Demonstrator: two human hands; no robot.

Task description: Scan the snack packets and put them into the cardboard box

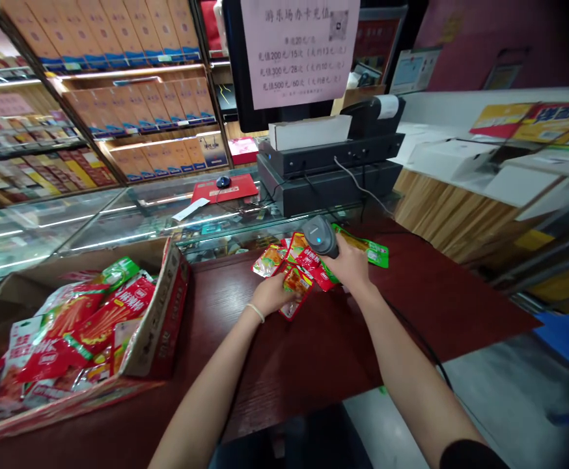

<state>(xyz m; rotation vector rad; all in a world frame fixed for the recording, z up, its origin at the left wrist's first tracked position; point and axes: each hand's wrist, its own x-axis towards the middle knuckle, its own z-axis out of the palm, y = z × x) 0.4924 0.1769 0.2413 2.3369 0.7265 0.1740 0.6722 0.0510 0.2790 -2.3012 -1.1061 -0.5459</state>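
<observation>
In the middle of the dark red-brown counter (216, 306), my left hand (271, 294) is closed on a red snack packet (295, 286) with a clear lower part. Wrapped around the handle of a grey barcode scanner (319, 236), my right hand (350, 264) holds it over the packets, its blue light showing. Beneath and beside the scanner lie several more red snack packets (269, 260), overlapping in a small pile. A green packet (377, 254) sticks out to the right behind my right hand. The scanner's underside is out of sight.
At the left stands an open cardboard box (167, 312) full of snack packets. Behind are a glass display case (157, 225), a red booklet (230, 189) with a mouse on it, and a monitor (238, 78) above a cash drawer (333, 185). A black cable (426, 348) trails beside my right arm.
</observation>
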